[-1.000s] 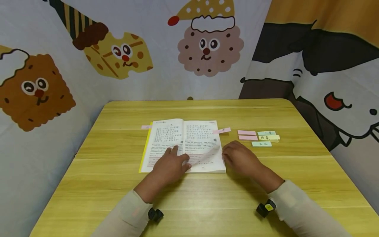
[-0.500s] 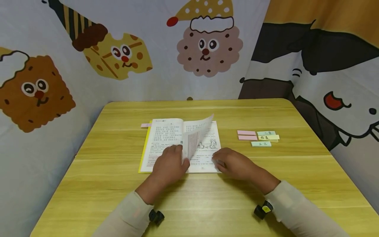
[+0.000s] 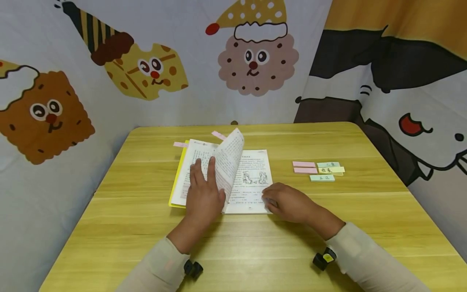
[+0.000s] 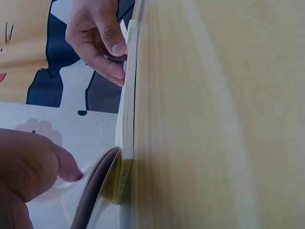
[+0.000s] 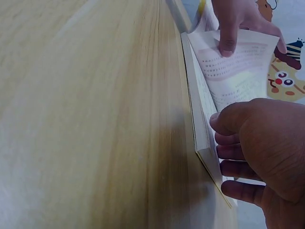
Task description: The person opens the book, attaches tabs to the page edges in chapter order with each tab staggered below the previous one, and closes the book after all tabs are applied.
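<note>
Printed book (image 3: 253,162) is lying spread on the wooden table (image 3: 251,251), pages (image 3: 231,156) curling up mid-book. The left hand (image 3: 205,192) is laying straight, parted fingers against its left side, while the right hand (image 3: 288,201) is resting loosely bent fingers at the right edge.

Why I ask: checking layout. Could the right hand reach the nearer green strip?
Probably yes: the nearer green strip lies on the table close to the right hand, nothing visible between them.
</note>
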{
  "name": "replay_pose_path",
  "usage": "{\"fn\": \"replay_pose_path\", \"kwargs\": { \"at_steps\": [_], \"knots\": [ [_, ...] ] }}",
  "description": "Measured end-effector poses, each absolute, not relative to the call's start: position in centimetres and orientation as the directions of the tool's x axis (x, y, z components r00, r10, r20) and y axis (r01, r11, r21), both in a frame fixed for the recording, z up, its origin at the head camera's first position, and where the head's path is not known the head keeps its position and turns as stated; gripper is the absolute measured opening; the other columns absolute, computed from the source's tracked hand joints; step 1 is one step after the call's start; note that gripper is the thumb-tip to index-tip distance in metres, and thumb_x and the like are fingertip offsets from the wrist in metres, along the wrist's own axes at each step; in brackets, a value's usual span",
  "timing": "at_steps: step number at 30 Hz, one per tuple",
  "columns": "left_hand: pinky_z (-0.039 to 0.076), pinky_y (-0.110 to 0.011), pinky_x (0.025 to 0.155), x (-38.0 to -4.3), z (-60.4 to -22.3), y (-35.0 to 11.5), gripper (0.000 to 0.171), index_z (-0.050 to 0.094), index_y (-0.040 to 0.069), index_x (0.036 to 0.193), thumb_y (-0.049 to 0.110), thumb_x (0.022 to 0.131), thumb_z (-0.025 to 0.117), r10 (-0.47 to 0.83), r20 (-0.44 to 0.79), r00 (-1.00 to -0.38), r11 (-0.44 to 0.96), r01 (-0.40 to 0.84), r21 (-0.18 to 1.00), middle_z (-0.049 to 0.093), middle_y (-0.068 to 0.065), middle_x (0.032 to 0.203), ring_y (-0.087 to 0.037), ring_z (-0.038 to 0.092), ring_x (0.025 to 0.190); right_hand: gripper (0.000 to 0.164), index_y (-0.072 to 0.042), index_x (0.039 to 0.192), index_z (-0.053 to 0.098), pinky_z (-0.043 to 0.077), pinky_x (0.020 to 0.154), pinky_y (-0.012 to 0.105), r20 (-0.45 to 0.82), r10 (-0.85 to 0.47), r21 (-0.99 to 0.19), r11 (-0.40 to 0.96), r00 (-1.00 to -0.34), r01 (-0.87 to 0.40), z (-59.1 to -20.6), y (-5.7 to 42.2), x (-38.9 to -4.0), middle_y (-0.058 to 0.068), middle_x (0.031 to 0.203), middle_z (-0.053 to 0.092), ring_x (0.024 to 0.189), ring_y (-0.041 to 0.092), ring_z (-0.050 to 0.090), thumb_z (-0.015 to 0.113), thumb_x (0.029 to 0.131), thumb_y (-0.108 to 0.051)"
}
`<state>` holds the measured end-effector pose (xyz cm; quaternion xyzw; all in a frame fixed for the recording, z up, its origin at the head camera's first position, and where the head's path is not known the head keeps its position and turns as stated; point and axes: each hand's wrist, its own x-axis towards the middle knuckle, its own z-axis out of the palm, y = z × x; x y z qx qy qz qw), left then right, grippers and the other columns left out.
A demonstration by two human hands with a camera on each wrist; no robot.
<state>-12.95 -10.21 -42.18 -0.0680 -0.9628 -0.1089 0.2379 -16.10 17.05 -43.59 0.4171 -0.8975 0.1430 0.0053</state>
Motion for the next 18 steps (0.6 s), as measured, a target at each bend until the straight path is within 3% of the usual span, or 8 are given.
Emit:
{"fn": "replay_pose_path", "kwargs": {
  "at_steps": [3, 7, 14, 18],
  "knots": [
    [0.043, -0.054, 0.088, -12.96, -42.17, -10.32, 0.1, 0.01, 0.014, 0.151, 0.021, 0.072, 0.071, 0.073, 0.468, -0.88, 0.974, 0.165, 0.158, 0.009, -0.033, 0.147, -0.051, 0.01, 0.134, 0.025, -0.008, 0.11, 0.067, 0.041, 0.095, 0.034, 0.134, -0.751, -0.244, 0.607, -0.646, -0.756, -43.55, 17.08, -16.11, 0.001, 0.113, 0.062, 0.109, 0.017, 0.054, 0.062, 0.089, -0.021],
    [0.025, -0.058, 0.102, -12.92, -42.12, -10.44, 0.094, 0.013, 0.018, 0.152, 0.018, 0.074, 0.067, 0.074, 0.44, -0.895, 0.985, 0.136, 0.11, 0.002, -0.03, 0.15, -0.048, -0.002, 0.136, 0.024, -0.008, 0.109, 0.067, 0.041, 0.094, 0.034, 0.146, -0.753, -0.244, 0.601, -0.642, -0.761, -43.56, 17.13, -16.11, 0.001, 0.113, 0.062, 0.109, 0.017, 0.054, 0.063, 0.088, -0.02],
    [-0.003, -0.064, 0.102, -12.86, -42.13, -10.51, 0.081, 0.028, 0.026, 0.148, 0.017, 0.077, 0.066, 0.115, 0.342, -0.933, 0.991, 0.13, 0.02, 0.008, -0.026, 0.151, -0.045, -0.008, 0.137, 0.026, -0.008, 0.11, 0.067, 0.041, 0.095, 0.034, 0.143, -0.75, -0.24, 0.607, -0.646, -0.758, -43.63, 17.19, -16.13, 0.002, 0.114, 0.062, 0.11, 0.017, 0.054, 0.064, 0.088, -0.022],
    [-0.002, -0.061, 0.104, -12.76, -42.33, -10.4, 0.064, 0.038, 0.026, 0.144, 0.009, 0.086, 0.06, 0.209, 0.261, -0.943, 0.977, 0.211, -0.019, 0.02, -0.02, 0.151, -0.041, 0.0, 0.139, 0.027, -0.008, 0.11, 0.067, 0.041, 0.095, 0.034, 0.142, -0.749, -0.241, 0.609, -0.648, -0.756, -43.61, 17.2, -16.13, 0.002, 0.115, 0.062, 0.111, 0.018, 0.054, 0.063, 0.088, -0.022]
  ]
}}
